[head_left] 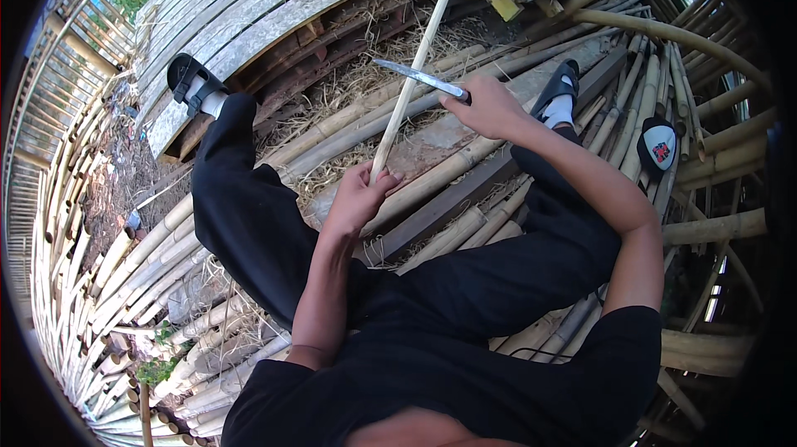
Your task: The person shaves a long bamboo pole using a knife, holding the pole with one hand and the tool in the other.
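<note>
One strip [427,40] is grasped by left fingers [385,185], a knife [436,83] across it by right fingers [454,107]. Left fingers could be cut by knife slippage.

The knife blade [436,83] is gleaming as smooth metal, the strip [400,115] is showing matt, seemingly bamboo, and upper-left planks [237,17] are looking like rough wood.

Pale strip [435,17]: near end concealed in left hand [359,200]; far end, beyond that hand, cut off by upper edge. Knife [436,83]: handle mostly covered by right hand [490,108].
</note>
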Tool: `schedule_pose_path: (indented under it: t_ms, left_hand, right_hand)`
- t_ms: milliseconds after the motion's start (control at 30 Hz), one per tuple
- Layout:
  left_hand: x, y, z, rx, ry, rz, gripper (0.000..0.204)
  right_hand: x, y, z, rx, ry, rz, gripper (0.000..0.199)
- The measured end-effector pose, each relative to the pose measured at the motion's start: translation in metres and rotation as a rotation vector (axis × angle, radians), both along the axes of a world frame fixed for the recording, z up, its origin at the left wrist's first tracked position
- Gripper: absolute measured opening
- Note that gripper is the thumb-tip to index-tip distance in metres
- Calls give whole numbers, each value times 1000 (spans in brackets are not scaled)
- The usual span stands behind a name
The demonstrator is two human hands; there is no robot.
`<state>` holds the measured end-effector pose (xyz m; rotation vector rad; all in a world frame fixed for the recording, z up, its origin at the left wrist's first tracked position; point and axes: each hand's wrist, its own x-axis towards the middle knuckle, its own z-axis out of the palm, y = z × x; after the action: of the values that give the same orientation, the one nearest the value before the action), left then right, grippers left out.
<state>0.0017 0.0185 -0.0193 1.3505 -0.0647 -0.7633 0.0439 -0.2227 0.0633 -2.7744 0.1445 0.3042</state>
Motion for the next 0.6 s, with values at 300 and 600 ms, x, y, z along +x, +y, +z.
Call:
schedule_pose_path:
  t_ms: [300, 600]
  left_hand:
    - [12, -5, 32, -142, 98, 60, 29]
    - [8, -7, 46, -178, 69, 57, 37]
  right_hand:
    - [8, 15, -15, -114, -51, 57, 26]
    - [58, -13, 16, -186, -247, -124, 31]
